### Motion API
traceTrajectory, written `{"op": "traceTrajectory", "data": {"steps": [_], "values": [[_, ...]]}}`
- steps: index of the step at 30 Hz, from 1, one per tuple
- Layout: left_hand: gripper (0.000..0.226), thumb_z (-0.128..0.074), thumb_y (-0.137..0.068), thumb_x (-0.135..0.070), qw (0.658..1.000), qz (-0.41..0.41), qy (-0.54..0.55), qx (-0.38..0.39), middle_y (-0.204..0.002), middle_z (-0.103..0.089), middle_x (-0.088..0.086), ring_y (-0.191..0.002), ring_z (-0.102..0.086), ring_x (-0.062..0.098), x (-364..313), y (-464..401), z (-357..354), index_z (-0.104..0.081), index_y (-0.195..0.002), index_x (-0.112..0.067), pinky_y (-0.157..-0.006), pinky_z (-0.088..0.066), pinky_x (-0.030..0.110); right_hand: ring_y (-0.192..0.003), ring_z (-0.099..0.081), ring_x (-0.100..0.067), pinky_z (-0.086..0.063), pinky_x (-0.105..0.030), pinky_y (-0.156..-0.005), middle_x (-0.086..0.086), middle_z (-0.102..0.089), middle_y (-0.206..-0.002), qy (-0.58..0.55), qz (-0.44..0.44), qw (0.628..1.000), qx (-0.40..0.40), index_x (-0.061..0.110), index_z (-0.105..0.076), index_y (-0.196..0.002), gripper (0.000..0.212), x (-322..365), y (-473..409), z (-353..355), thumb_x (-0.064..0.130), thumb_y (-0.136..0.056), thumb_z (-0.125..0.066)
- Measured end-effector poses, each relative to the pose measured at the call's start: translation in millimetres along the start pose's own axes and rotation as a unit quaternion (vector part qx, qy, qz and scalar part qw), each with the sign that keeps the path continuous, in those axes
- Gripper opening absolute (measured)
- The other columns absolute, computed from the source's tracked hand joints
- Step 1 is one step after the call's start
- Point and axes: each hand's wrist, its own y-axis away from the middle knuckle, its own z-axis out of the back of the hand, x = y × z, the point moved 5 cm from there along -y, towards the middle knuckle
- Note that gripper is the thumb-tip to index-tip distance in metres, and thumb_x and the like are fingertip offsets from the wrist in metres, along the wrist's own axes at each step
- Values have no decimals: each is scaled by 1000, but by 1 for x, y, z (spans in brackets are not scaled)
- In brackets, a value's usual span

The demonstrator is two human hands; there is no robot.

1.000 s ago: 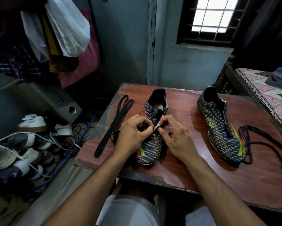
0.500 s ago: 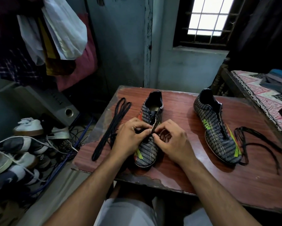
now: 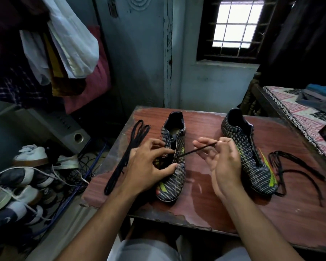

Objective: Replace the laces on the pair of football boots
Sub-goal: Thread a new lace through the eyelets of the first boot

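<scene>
You have one wooden table [image 3: 205, 213] holding two boots. Your left hand [image 3: 149, 166] grips the left boot [image 3: 172, 162]; the right boot [image 3: 247, 153] stands apart. Two loose laces: one bundle [image 3: 128, 153] far left, another [image 3: 297, 172] far right. Your right hand [image 3: 224, 162] pinches a third lace [image 3: 196, 150] coming from the left boot.
</scene>
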Motion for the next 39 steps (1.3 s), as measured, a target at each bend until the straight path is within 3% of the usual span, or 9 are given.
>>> {"op": "traceTrajectory", "data": {"steps": [4, 10, 16, 22, 25, 29, 31, 35, 39], "values": [[47, -67, -74, -74, 1000, -2, 14, 20, -125, -55, -23, -114, -60, 1, 1, -2, -3, -73, -113, -48, -98, -50, 45, -49, -42, -14, -35, -29, -46, -5, -64, -81, 118, 40, 991, 56, 14, -42, -101, 8, 28, -6, -8, 9, -106, -39], [48, -66, -73, -74, 1000, -1, 6, 19, -126, -54, -23, -109, -62, 1, 0, -1, -4, -71, -113, -48, -92, -55, 41, -83, -63, -5, -49, -28, -76, 17, -61, -78, 687, 127, 644, 312, 28, -71, -97, 12, 14, 2, -33, 39, -94, -69], [54, -58, -74, -81, 1000, -2, -22, 22, -129, -52, -26, -107, -62, 3, -2, -1, -2, -68, -116, -49, -94, -52, 36, -77, -65, -4, -55, -36, -88, 8, -68, -76, 243, 56, 959, 134, 20, -59, -76, 29, 62, -10, -30, 22, -104, -52], [55, -56, -74, -82, 999, -2, -30, 24, -129, -51, -29, -105, -63, 0, 0, 0, -2, -64, -118, -51, -85, -56, 34, -52, -37, -14, -38, -35, -52, 1, -40, -64, 112, 4, 991, 78, 25, -46, -78, 24, 56, -12, -34, 27, -102, -51], [55, -56, -75, -82, 999, -5, -25, 22, -129, -50, -30, -106, -62, -4, 1, 1, -2, -64, -119, -51, -81, -58, 34, -59, -54, -16, -43, -33, -60, 5, -60, -71, 458, 152, 870, 104, 39, -46, -109, 27, 60, -24, -27, 39, -92, -66], [54, -56, -75, -80, 999, -7, -30, 19, -127, -50, -30, -106, -62, -3, 2, 1, -3, -63, -119, -49, -80, -58, 34, -96, -56, -18, -40, -35, -85, 14, -66, -89, 776, 184, 535, 278, 38, -62, -104, 21, 19, -8, -35, 55, -93, -63], [54, -56, -75, -81, 999, -6, -29, 21, -127, -50, -30, -105, -62, -4, 2, 1, -4, -63, -119, -50, -79, -58, 33, -88, -52, -13, -39, -34, -82, 19, -57, -78, 734, 209, 585, 276, 33, -68, -86, 15, 17, -13, -28, 44, -96, -66], [56, -55, -74, -83, 999, -2, -28, 23, -129, -50, -30, -107, -62, -1, 1, 1, -4, -61, -121, -53, -82, -57, 33, -63, -54, -6, -42, -17, -55, 2, -66, -73, 354, 70, 931, 53, 22, -68, -81, 24, 40, -40, 3, 17, -102, -58], [59, -55, -74, -83, 999, 1, -26, 30, -130, -50, -29, -109, -63, 2, 2, 1, -4, -57, -126, -54, -84, -55, 33, -76, -70, -28, -60, -43, -81, -15, -71, -86, -36, -158, 987, -12, 11, -55, -85, 26, 23, -31, -4, 15, -105, -40]]}}
